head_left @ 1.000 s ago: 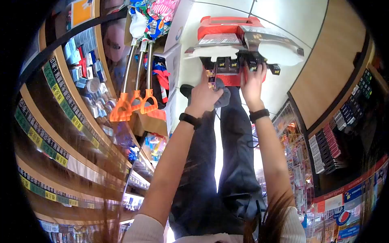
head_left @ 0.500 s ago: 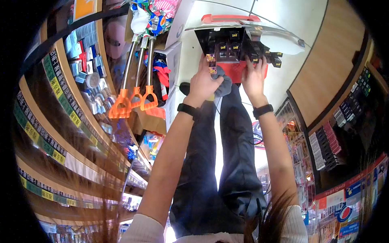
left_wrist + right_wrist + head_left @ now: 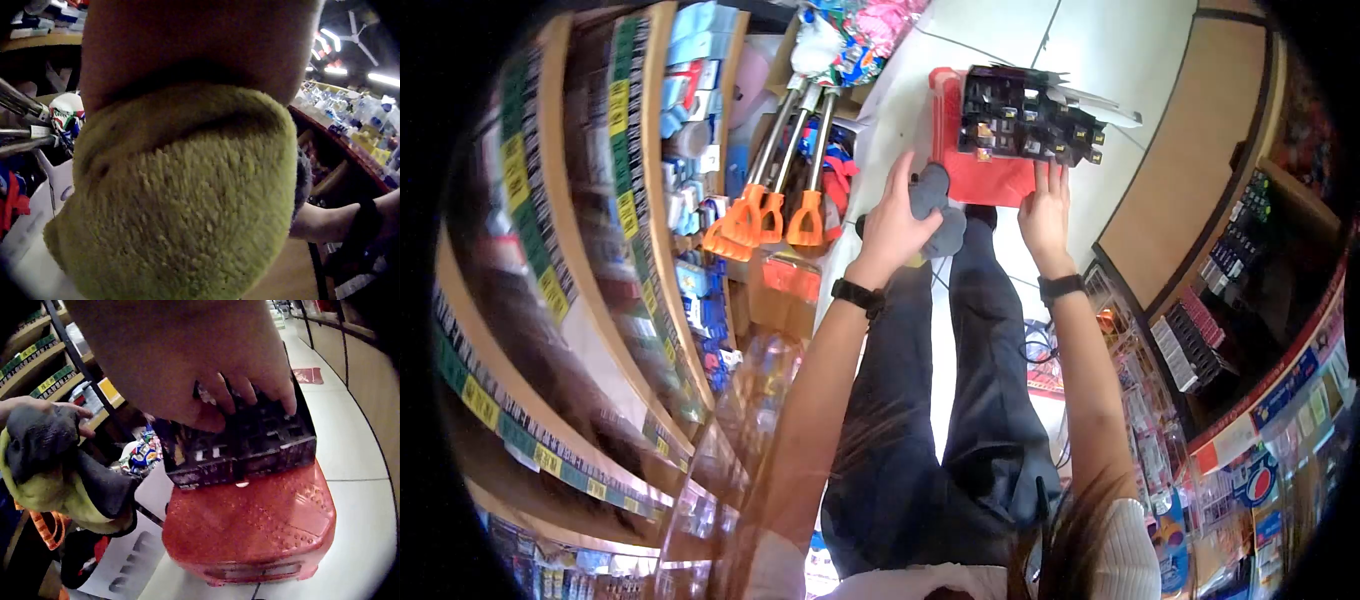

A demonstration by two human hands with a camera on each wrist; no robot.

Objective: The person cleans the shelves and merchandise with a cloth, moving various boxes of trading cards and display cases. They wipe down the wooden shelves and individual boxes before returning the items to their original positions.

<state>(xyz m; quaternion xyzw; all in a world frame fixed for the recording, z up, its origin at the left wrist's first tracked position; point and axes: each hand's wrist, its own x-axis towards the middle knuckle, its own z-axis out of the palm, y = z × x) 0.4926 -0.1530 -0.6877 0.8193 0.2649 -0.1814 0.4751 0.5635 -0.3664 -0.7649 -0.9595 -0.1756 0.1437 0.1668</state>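
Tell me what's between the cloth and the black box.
Only a bare strip of the red stool, seen in the head view; the cloth is at its edge and the box sits on it.

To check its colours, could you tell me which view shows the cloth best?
The right wrist view: the cloth shows whole, grey over yellow-green, held by the left hand. The head view shows mostly its grey side; the left wrist view only a yellow-green close-up.

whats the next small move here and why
Probably bring the cloth in the left hand across to the black display box and wipe it: the right hand touches the box on the red stool, and the cloth is just beside it.
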